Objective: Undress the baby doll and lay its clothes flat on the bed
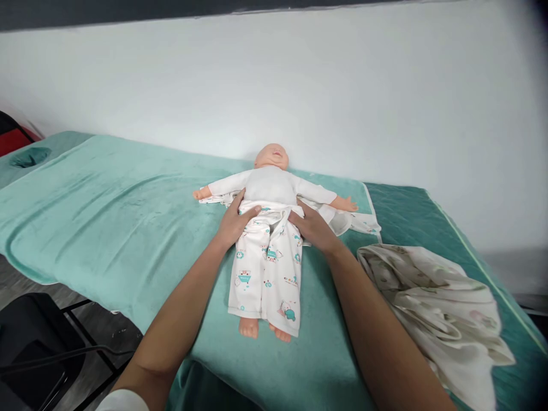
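A baby doll (272, 171) lies on its back on a teal towel (128, 228), head toward the wall, arms spread. It wears a white long-sleeved top and white printed trousers (265, 268); its bare feet stick out at the bottom. My left hand (234, 220) grips the trousers' waistband at the doll's right hip, thumb over the fabric. On the other hip my right hand (311, 225) holds the waistband. Under the doll's arms lies a white printed cloth (359, 220).
A crumpled cream blanket (432, 297) lies at the right on the darker green quilted cover (411, 217). A white wall runs behind the bed. A black chair (34, 342) stands on the floor at lower left. A red object (12, 137) shows at far left.
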Tool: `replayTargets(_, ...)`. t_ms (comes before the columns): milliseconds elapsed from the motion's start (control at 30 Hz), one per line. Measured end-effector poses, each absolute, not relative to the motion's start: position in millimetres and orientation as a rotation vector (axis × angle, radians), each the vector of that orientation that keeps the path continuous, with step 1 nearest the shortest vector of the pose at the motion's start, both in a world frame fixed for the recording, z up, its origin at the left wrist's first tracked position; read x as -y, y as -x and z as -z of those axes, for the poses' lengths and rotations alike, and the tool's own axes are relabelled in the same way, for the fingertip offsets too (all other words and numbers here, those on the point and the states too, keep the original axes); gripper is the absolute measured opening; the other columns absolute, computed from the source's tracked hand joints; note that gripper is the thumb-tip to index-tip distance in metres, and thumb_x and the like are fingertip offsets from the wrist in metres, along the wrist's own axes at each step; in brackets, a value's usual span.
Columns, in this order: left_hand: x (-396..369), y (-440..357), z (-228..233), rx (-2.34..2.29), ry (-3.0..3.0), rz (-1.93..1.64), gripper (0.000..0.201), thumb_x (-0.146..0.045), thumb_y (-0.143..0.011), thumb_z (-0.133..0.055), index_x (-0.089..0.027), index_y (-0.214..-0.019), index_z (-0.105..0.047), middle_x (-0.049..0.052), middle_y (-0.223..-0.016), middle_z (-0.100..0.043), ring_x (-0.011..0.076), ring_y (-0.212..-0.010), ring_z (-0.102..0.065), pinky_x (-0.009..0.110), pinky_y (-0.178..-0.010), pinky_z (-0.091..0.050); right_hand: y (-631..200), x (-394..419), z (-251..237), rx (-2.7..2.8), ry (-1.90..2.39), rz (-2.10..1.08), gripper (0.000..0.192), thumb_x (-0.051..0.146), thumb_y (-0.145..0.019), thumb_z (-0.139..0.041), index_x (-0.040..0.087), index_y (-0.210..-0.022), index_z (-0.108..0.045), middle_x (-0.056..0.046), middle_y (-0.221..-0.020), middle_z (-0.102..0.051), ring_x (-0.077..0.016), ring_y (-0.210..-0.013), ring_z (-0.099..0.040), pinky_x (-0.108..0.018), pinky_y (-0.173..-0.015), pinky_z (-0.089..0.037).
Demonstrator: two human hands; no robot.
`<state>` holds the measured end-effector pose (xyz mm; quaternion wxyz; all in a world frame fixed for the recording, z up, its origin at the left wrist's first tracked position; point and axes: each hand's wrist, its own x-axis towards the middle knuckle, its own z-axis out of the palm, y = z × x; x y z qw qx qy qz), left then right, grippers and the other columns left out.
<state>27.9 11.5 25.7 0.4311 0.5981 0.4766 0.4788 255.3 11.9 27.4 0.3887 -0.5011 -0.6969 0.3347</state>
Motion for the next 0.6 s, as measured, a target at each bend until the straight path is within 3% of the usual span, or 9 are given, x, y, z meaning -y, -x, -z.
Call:
replayTargets(167, -18, -29, -19, -1.217, -1.429, -1.261, 0.069, -0.059, -0.090, -0.060, -0.032, -0.152, -0.043, -0.001, -0.162, -0.038, 0.0241, -0.152, -0.033, 0.041, -0.127, -0.024, -254, -13, -18, 1.680, 1.248, -0.849, 0.075, 0.061, -0.090, -0.058, 0.030, -0.155, -0.039, -0.005, -0.158, -0.045, -0.0281, -0.147, -0.039, -0.050, -0.124, -0.028)
replayTargets(267, -23, -30, -18, -1.220, -1.390, -1.247, 0.070, -0.064, -0.091, -0.054, -0.032, -0.153, -0.042, -0.001, -0.165, -0.032, 0.0227, -0.155, -0.027, 0.039, -0.128, -0.021, -253, -14, -12, 1.646, 1.280, -0.735, 0.087, 0.066, -0.086, -0.060, 0.027, -0.158, -0.032, -0.006, -0.168, -0.023, -0.0269, -0.155, -0.021, -0.048, -0.127, -0.019)
replayTargets(367, -27, -30, -22, -1.198, -1.419, -1.221, 0.067, -0.066, -0.092, -0.050, -0.036, -0.152, -0.043, -0.005, -0.165, -0.031, 0.0220, -0.156, -0.024, 0.039, -0.128, -0.019, -253, -16, -11, 1.658, 1.291, -0.770, 0.092, 0.068, -0.085, -0.059, 0.030, -0.161, -0.023, -0.001, -0.171, -0.006, -0.0248, -0.158, -0.006, -0.048, -0.129, -0.012)
replayTargets(467, -29, -30, -25, -1.159, -1.470, -1.171, 0.065, -0.066, -0.093, -0.047, -0.038, -0.151, -0.043, -0.008, -0.164, -0.033, 0.0216, -0.156, -0.023, 0.039, -0.128, -0.019, -253, -15, -15, 1.679, 1.261, -0.874, 0.085, 0.066, -0.089, -0.056, 0.037, -0.161, -0.021, 0.004, -0.169, -0.019, -0.0243, -0.157, -0.013, -0.050, -0.129, -0.011)
replayTargets(600, -29, -30, -29, -1.131, -1.496, -1.138, 0.062, -0.065, -0.095, -0.045, -0.035, -0.150, -0.047, -0.006, -0.161, -0.038, 0.0221, -0.154, -0.028, 0.040, -0.127, -0.022, -252, -14, -20, 1.676, 1.240, -0.877, 0.083, 0.068, -0.089, -0.055, 0.036, -0.160, -0.027, 0.004, -0.165, -0.030, -0.0273, -0.156, -0.020, -0.052, -0.128, -0.014)
